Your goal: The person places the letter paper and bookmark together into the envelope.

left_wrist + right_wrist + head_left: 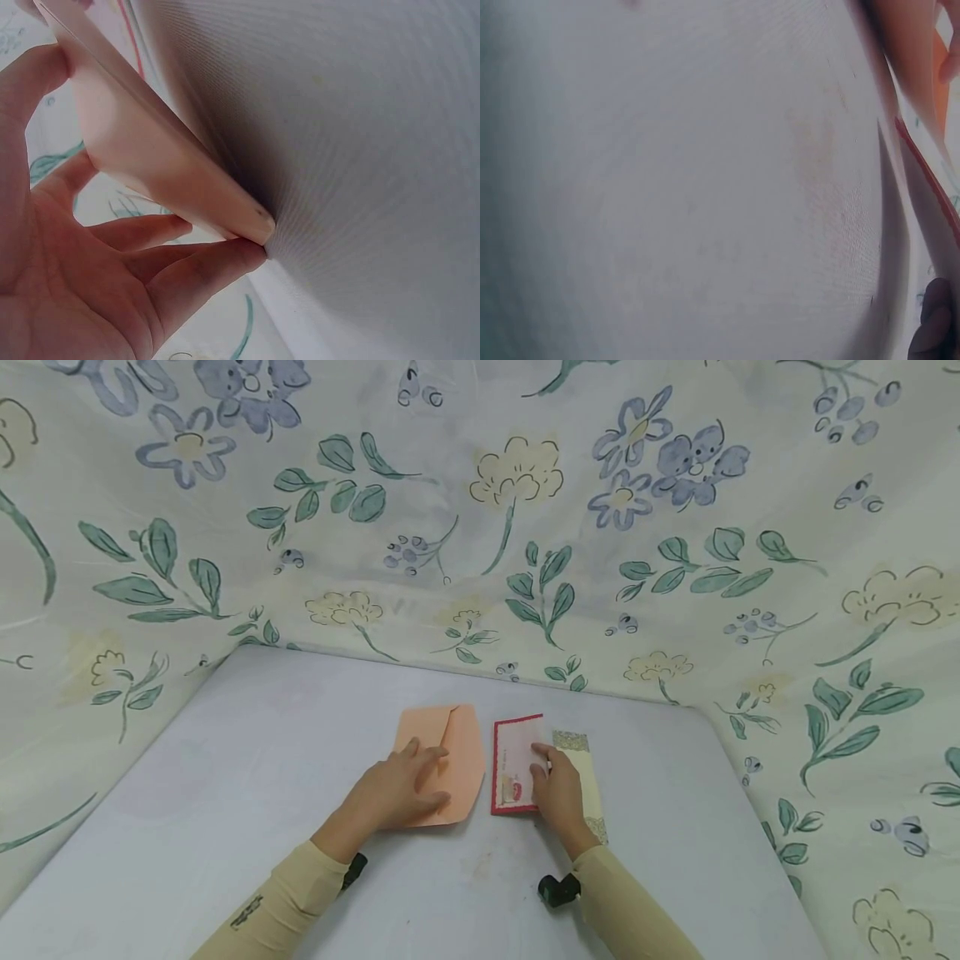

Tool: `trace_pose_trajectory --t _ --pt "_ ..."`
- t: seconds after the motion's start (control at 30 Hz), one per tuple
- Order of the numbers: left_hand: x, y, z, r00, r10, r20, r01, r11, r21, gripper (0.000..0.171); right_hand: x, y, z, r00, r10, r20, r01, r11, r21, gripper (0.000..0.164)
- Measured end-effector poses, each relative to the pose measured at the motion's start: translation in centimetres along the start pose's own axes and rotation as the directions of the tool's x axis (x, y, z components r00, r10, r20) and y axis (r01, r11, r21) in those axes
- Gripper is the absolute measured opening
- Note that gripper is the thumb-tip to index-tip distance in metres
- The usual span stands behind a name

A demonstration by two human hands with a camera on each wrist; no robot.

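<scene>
1. Left hand: fingers spread and slightly bent, touching the peach envelope at left without gripping, seemingly to steady it.
2. Right hand: fingers half-curled, pinching the right edge of the red-bordered card, probably to leave its printed face uncovered.
3. That card lies just right of the envelope, within easy reach of both hands.
4. The cream card sits farther right, partly behind the right hand, on the white table.

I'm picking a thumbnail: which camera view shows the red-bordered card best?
The head view: the red-bordered card shows its printed front, though the right hand covers part. The left wrist view catches only a sliver near the top; the right wrist view, a steeply angled piece at the right edge.
</scene>
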State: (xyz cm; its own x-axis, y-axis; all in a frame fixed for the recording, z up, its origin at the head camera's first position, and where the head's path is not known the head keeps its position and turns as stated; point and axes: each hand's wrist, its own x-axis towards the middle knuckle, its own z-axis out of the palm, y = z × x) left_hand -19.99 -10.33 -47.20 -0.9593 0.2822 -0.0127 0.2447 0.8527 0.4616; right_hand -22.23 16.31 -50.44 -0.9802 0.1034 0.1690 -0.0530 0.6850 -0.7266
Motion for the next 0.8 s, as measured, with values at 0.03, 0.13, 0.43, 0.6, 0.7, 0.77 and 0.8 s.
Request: trace_pose_trajectory --t 0.03,0.13,0.43,0.6,0.7,0.77,0.8 --pt "0.0 -0.02 0.01 1.0 0.001 0.001 -0.001 1.0 0.001 0.065 0.0 0.0 0.01 1.0 0.002 0.0 -0.002 1.0 0.0 0.033" --pt "0.03 -0.09 0.03 1.0 0.001 0.002 -0.001 1.0 0.003 0.066 0.02 0.02 0.03 1.0 0.015 0.004 -0.015 1.0 0.01 0.033" --pt "0.1 -0.19 0.08 1.0 0.01 -0.005 -0.01 1.0 0.016 0.066 0.31 0.55 -0.01 1.0 0.013 -0.007 -0.013 1.0 0.017 0.034" --pt "0.11 -0.23 0.1 1.0 0.018 -0.011 -0.017 1.0 0.016 0.066 0.38 0.59 -0.05 1.0 0.008 -0.017 -0.008 1.0 0.014 0.034" --pt "0.08 -0.27 0.13 1.0 0.021 -0.009 -0.021 1.0 0.014 0.066 0.24 0.37 -0.11 1.0 0.001 -0.023 -0.001 1.0 0.026 0.034" --pt "0.05 -0.29 0.13 1.0 0.023 -0.009 -0.023 1.0 0.013 0.067 0.15 0.23 -0.13 1.0 -0.007 -0.025 0.008 0.999 0.034 0.034" --pt "0.04 -0.29 0.11 1.0 0.024 -0.01 -0.024 1.0 0.013 0.067 0.11 0.12 -0.17 1.0 -0.01 -0.027 0.011 0.999 0.043 0.034"
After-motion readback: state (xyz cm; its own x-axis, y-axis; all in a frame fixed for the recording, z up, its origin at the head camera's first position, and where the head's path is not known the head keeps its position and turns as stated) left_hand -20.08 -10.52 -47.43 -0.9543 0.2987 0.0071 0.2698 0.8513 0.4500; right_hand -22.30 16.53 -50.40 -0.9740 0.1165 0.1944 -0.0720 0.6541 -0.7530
